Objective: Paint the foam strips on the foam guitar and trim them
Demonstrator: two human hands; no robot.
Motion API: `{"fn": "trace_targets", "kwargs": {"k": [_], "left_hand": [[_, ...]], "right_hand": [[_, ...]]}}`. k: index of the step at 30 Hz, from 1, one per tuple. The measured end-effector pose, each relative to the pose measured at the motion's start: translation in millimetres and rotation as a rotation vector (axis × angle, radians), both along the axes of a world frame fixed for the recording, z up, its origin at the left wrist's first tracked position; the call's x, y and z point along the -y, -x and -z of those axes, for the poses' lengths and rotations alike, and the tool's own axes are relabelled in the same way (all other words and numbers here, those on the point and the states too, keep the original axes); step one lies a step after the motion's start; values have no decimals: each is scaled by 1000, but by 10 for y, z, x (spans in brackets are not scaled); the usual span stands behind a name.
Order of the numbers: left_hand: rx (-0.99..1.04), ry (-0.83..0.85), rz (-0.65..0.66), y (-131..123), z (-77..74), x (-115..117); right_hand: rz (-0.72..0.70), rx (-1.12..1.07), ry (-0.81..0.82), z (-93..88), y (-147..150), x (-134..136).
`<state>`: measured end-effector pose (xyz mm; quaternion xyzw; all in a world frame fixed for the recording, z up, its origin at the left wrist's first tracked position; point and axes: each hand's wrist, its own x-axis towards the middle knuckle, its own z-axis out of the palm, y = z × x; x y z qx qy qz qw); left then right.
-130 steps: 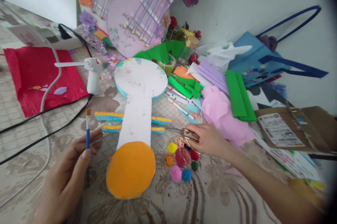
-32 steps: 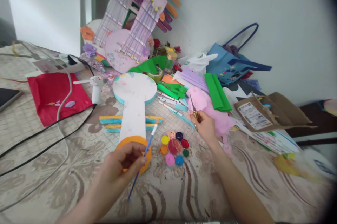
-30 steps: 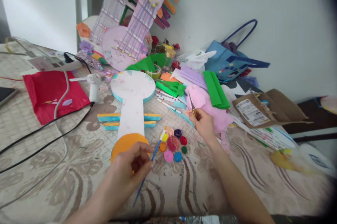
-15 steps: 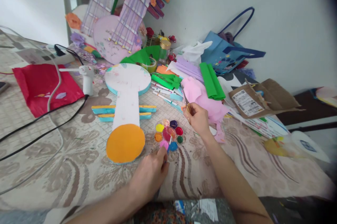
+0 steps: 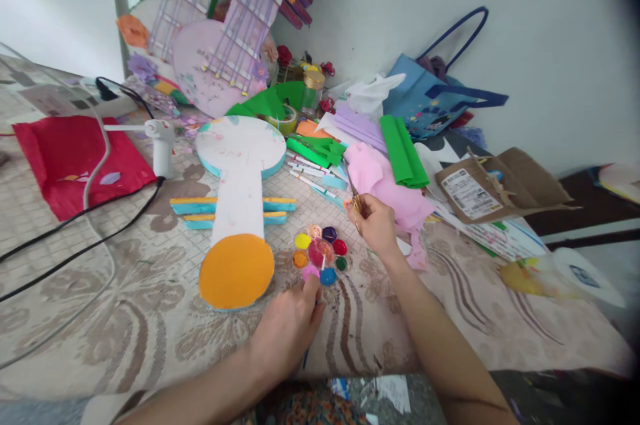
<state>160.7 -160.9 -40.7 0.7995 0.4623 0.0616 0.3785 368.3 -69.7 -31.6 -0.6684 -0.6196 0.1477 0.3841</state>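
Observation:
My left hand is closed around a thin paintbrush. Its pale tip reaches into the middle well of a flower-shaped paint palette, and the dark handle end pokes out below my fist. Several wells hold yellow, orange, pink, blue, green, red and purple paint. My right hand grips scissors with gold handles, blades pointing away toward the pink crepe paper. Left of the palette lies a white foam cutout with blue edges and an orange-painted round end.
A white glue gun and red paper are at left, with cables crossing the cloth. Markers, green paper, a glass jar, a cardboard package and a blue bag crowd the back and right.
The view has shifted slightly. My left hand has tilted a little, and the brush's handle end now shows below it. The right hand keeps its hold on the scissors.

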Motion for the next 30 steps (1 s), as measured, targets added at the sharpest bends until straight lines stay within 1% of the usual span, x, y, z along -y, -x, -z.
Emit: {"fn": "trace_targets", "kwargs": {"k": [4, 11, 15, 18, 23, 27, 30], "left_hand": [[-20, -5, 7, -42, 9, -27], [13, 4, -3, -51, -4, -49], [-10, -39, 17, -49, -8, -66], [-38, -76, 38, -50, -25, -79], [-76, -131, 90, -60, -50, -89], [-93, -127, 95, -85, -67, -108], [-94, -122, 92, -99, -76, -131]], "right_hand": [[12, 11, 12, 10, -7, -3], [-4, 2, 20, 4, 4, 16], [-25, 45, 51, -13, 37, 39], [-50, 104, 107, -10, 47, 87], [-39, 76, 162, 88, -35, 199], [-13, 14, 192, 178, -113, 265], [-17, -47, 235, 194, -119, 282]]}}
